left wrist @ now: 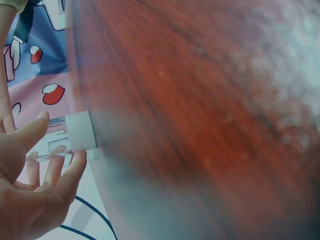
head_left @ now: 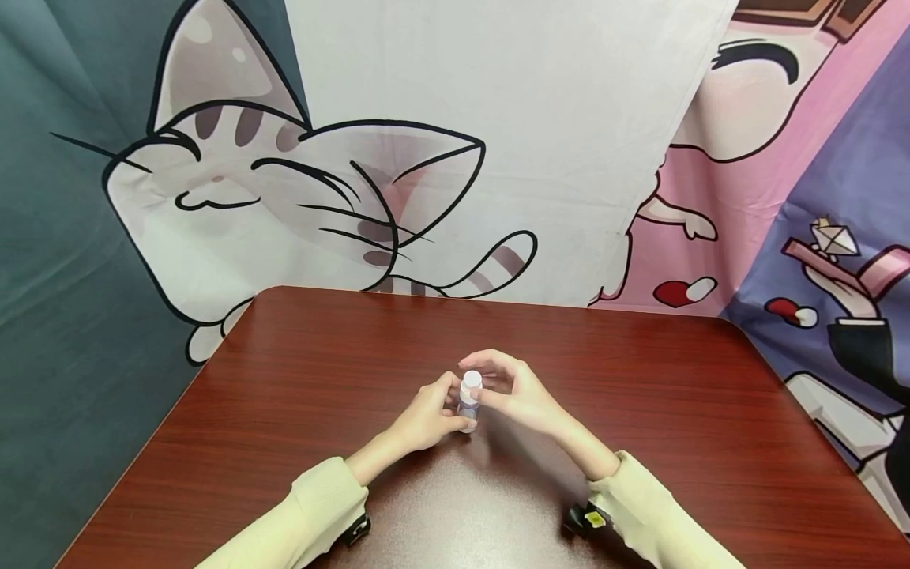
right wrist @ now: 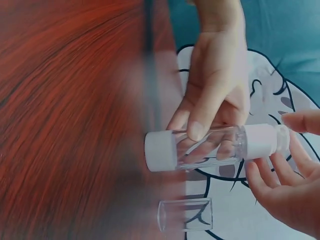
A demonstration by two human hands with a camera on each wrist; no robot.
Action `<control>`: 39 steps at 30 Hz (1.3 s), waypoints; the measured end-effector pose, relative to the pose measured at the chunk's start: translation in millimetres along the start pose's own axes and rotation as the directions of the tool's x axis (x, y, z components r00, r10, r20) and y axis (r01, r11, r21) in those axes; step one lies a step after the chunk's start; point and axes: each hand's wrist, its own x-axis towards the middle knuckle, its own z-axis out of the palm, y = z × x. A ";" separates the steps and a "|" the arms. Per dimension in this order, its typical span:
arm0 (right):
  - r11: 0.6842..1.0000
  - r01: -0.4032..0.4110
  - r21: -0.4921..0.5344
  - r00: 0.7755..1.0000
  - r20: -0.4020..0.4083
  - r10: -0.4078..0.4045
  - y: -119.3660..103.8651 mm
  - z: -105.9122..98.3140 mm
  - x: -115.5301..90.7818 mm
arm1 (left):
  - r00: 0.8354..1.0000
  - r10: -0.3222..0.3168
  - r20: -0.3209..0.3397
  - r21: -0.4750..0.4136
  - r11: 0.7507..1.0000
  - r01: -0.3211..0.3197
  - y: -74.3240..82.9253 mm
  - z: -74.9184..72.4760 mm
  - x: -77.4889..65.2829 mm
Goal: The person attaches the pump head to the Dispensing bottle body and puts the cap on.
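Note:
My left hand point(head_left: 424, 412) holds a small clear pump bottle point(head_left: 468, 407) upright, thumb on the near side and fingers behind it. Close up in the right wrist view, the bottle has a white base point(right wrist: 161, 151), a see-through body point(right wrist: 207, 147) and a white collar point(right wrist: 259, 141) with a small translucent top. My right hand point(head_left: 522, 395) comes in from the right with its fingers loosely spread around the collar and top. Its thumb is right at the collar, and the forefinger reaches past the top with a gap between. In the left wrist view, my left hand point(left wrist: 45, 192) partly covers the bottle.
A clear cylindrical cap point(right wrist: 185, 215) stands on the table beside the bottle. The brown wooden table point(head_left: 355, 340) has rounded far corners. Behind it hangs a cloth point(head_left: 455, 71) printed with a cartoon cat and figures. Dark wrist cameras point(head_left: 586, 519) sit under both sleeves.

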 end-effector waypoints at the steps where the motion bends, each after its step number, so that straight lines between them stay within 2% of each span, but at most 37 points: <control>1: 1.000 0.005 0.023 1.000 0.020 -0.006 3.5 -1.3 0.4 | 1.000 0.001 -0.001 0.001 1.000 -0.001 0.1 -0.1 -0.1; 7: 0.998 0.028 0.063 0.995 0.095 -0.034 11.8 -4.2 0.0 | 1.000 -0.012 0.002 0.006 1.000 0.012 1.7 -1.1 -1.2; 18: 0.997 -0.044 0.068 0.994 0.099 0.037 15.0 -5.3 -2.2 | 1.000 -0.016 0.004 0.001 1.000 0.016 1.5 -1.3 -1.5; 23: 0.999 -0.047 0.012 0.997 0.065 0.046 9.5 -4.8 -4.0 | 1.000 -0.013 0.003 -0.003 1.000 0.013 1.5 -1.0 -1.0; 30: 0.994 -0.066 -0.093 0.997 -0.042 0.062 -14.8 0.5 -6.0 | 1.000 -0.013 0.005 -0.040 0.999 0.014 1.9 -0.2 -1.7; 31: 0.992 -0.072 -0.102 0.996 -0.057 0.066 -16.7 1.5 -5.9 | 1.000 -0.011 0.006 -0.050 0.999 0.011 6.5 -1.4 -3.0; 37: 0.981 -0.083 -0.178 0.991 -0.119 0.062 -21.5 6.0 -5.1 | 1.000 0.002 0.006 -0.053 0.999 -0.001 7.7 -1.1 -2.9; 39: 0.977 -0.081 -0.199 0.990 -0.133 0.055 -22.1 7.4 -4.7 | 1.000 0.005 0.003 -0.044 0.999 -0.005 2.3 0.2 -1.4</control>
